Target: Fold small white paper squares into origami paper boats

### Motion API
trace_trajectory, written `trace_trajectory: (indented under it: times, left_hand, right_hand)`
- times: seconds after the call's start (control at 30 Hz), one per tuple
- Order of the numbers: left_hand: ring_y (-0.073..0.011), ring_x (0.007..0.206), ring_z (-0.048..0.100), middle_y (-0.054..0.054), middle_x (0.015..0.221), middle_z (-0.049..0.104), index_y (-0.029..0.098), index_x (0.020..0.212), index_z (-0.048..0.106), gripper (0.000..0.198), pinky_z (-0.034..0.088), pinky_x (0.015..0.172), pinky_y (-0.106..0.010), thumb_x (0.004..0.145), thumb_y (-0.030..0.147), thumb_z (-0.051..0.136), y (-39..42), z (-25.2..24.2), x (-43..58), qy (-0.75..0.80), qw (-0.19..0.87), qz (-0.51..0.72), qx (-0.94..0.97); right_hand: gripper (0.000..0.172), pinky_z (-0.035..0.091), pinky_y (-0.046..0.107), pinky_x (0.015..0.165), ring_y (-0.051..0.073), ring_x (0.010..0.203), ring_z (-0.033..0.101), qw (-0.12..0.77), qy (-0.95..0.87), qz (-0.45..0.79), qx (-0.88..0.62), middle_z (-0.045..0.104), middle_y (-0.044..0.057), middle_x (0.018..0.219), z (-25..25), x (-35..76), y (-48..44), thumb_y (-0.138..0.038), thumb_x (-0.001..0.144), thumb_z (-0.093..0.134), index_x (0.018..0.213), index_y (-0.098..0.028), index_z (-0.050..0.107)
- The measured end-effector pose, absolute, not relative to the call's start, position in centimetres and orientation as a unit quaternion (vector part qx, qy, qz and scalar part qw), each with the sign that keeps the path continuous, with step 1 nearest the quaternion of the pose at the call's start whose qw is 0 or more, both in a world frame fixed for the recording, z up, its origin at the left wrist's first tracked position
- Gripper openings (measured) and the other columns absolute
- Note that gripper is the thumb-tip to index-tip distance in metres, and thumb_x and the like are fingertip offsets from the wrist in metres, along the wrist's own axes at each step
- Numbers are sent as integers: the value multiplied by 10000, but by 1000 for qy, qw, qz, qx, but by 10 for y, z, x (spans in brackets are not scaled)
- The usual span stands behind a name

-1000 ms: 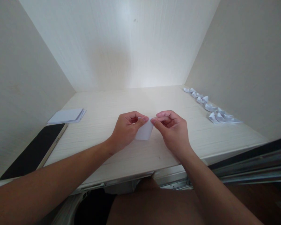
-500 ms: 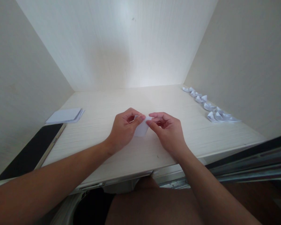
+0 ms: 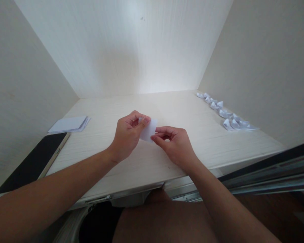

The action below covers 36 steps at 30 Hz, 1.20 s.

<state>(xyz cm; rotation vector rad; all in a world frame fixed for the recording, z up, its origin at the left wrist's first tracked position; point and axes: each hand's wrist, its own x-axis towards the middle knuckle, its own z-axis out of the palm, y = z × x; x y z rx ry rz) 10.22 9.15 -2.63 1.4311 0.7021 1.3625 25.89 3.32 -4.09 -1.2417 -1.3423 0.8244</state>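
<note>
A small white piece of paper [image 3: 149, 130] is held up between both hands, above the middle of the pale desk [image 3: 111, 118]. My left hand [image 3: 129, 133] pinches its upper left part, thumb on the near face and fingers behind. At the paper's lower right corner, my right hand [image 3: 173, 145] has thumb and forefinger closed on the edge. Part of the sheet is hidden by the left thumb and fingers, so I cannot tell how it is folded.
To the left lies a stack of white paper sheets [image 3: 68, 124], with a dark flat panel with a light edge [image 3: 32, 162] nearer me. Several small folded white paper boats [image 3: 234, 123] line the right wall. Walls enclose the desk's back and sides.
Both hands have shifted slightly left with the paper. The right hand has slid from the paper's upper edge to its lower right corner, and more of the sheet shows.
</note>
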Motion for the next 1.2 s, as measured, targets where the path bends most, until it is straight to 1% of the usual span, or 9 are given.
trace_trajectory:
  times: [0.17,0.23,0.37,0.43,0.5,0.67,0.9,1.03,1.2]
  left_hand:
    - [-127,664,512,2,728,641,202,740,716,335,410,587,-265,740,487,891,95,-19,101,283,509,600,549]
    - [-130,662,511,0,728,643,200,735,705,353,414,583,-269,734,503,887,94,-19,102,293,510,595,548]
    - [-129,636,517,-6,726,652,194,739,692,347,419,561,-274,766,499,856,92,-27,106,309,532,566,550]
    - [-130,632,525,-9,731,656,192,746,700,335,422,553,-275,770,490,851,91,-30,106,313,542,555,548]
    - [-133,628,531,-11,725,659,193,754,714,322,427,549,-277,774,485,848,90,-32,106,315,553,543,548]
    - [-132,644,551,-22,729,674,185,761,742,272,446,556,-267,790,435,848,91,-33,105,312,579,533,532]
    - [-125,635,562,-17,712,676,171,760,747,281,452,563,-258,764,426,866,93,-32,106,323,581,537,520]
    - [-130,676,610,-22,763,711,157,796,746,250,482,622,-267,779,375,866,88,-33,106,302,612,498,535]
    - [-156,754,667,-32,817,763,140,847,762,263,517,712,-283,689,276,922,81,-34,106,314,610,458,565]
  right_hand:
    - [175,588,343,659,195,652,721,462,-626,292,-557,792,42,734,-44,263,32,-148,767,767,928,-198,816]
    - [234,577,333,648,185,644,705,448,-636,295,-555,784,32,734,-44,266,33,-129,764,766,983,-199,807]
    - [434,568,322,661,182,718,699,453,-627,316,-549,798,65,893,-38,274,33,-262,709,884,1119,-177,771]
    - [315,559,320,681,187,767,707,463,-623,336,-533,803,77,947,-34,276,32,-338,764,854,1033,-186,790]
    - [151,527,308,676,179,749,693,456,-633,353,-516,801,54,876,-32,277,31,-338,862,754,886,-196,799]
    - [262,426,295,638,143,611,572,407,-669,315,-535,716,-4,634,-30,277,32,-256,913,646,691,-199,773]
    - [250,394,298,634,142,589,539,392,-679,289,-549,701,-6,628,-30,278,31,-221,905,630,686,-201,748]
    - [247,392,296,642,142,591,523,402,-678,273,-551,687,-6,620,-31,276,31,-220,911,629,692,-199,741]
    - [293,373,286,633,134,584,497,415,-675,259,-552,655,-2,608,-33,273,31,-258,945,611,691,-181,736]
